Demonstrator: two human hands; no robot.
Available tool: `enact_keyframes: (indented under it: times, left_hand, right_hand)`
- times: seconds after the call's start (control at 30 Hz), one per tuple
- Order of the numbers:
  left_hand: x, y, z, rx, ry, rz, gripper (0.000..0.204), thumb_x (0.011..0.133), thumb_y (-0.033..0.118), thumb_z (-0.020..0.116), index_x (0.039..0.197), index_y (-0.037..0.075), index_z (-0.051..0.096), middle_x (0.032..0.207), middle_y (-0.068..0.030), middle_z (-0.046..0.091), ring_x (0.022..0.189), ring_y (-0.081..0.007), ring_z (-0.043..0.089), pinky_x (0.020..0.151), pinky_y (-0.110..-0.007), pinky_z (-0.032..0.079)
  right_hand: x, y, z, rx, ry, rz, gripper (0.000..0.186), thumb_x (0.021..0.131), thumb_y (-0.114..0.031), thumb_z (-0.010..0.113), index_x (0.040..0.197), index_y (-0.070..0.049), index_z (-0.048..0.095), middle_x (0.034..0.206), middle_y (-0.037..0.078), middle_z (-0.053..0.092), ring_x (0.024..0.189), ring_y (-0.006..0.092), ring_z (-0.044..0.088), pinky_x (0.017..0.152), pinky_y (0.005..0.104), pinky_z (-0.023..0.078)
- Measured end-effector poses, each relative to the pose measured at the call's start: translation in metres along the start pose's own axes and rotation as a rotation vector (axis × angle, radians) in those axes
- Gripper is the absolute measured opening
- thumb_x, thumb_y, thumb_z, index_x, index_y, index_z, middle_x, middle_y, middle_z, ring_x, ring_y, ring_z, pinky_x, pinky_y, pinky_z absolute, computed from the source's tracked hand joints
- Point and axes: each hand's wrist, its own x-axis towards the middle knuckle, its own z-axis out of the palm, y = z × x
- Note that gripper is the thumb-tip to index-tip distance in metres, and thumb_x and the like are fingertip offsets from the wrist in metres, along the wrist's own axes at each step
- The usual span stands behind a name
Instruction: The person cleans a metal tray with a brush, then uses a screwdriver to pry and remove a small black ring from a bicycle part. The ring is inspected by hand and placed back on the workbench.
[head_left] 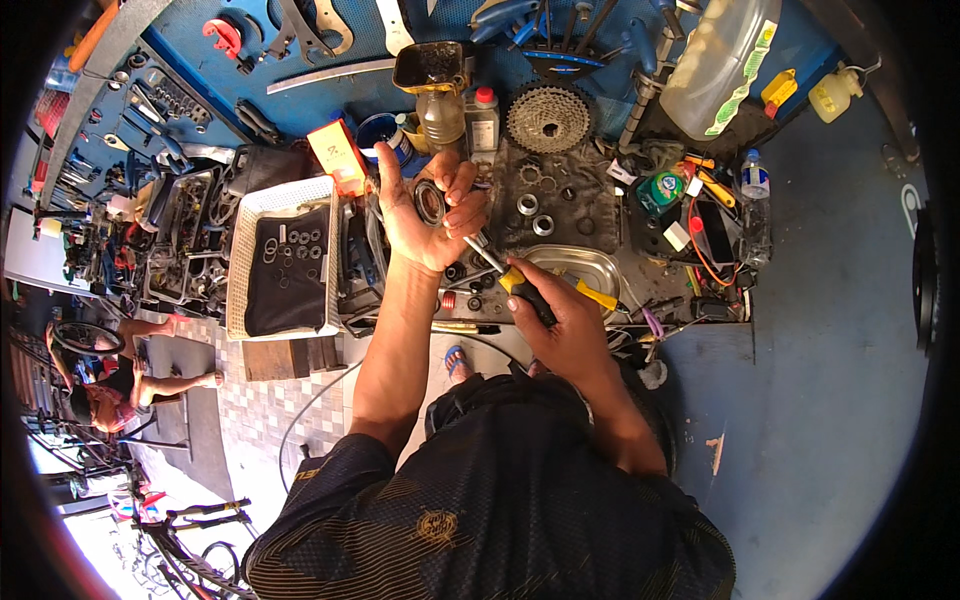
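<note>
The surface was a dark, greasy workbench crowded with parts, with a blue tool board behind it. On its left part stood a white plastic basket lined with black cloth and holding loose rings. A toothed cassette stood near the back, and an oval metal tray lay just beside the right hand.

The left hand was raised above the surface, its grip closed around a round bearing-like metal ring pinched between thumb and fingers. The right hand had its grip wrapped around the black-and-yellow handle of a screwdriver, whose shaft pointed up toward the ring.

The ring looked stiff, small and fairly dense, probably oily and so slippery; taking it by the outer rim, as the fingers did, seemed safest. The screwdriver seemed rigid and light, best held by its handle.
</note>
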Motion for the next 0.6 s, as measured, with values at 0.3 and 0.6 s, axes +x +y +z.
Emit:
enact_keyframes:
  times: [0.3, 0.6]
  left_hand:
    - [-0.003, 0.012, -0.006, 0.534, 0.526, 0.281, 0.083, 0.1, 0.081, 0.034, 0.085, 0.003, 0.059, 0.087, -0.0122, 0.059, 0.083, -0.028, 0.06, 0.073, -0.041, 0.052]
    - [-0.005, -0.041, -0.007, 1.052, 0.448, -0.022, 0.114, 0.094, 0.088, 0.004, 0.074, -0.004, 0.067, 0.101, -0.0127, 0.065, 0.097, -0.0244, 0.062, 0.094, -0.035, 0.048]
  right_hand:
    - [-0.01, 0.026, -0.006, 0.341, -0.004, 0.242, 0.031, 0.095, -0.022, 0.08, 0.115, -0.003, 0.067, 0.088, 0.002, 0.069, 0.079, 0.007, 0.061, 0.072, 0.0256, 0.05]
    - [0.051, 0.024, 0.02, 0.712, 0.188, 0.257, 0.026, 0.092, -0.009, 0.082, 0.105, -0.009, 0.06, 0.082, -0.005, 0.061, 0.066, 0.0034, 0.054, 0.056, 0.0225, 0.043]
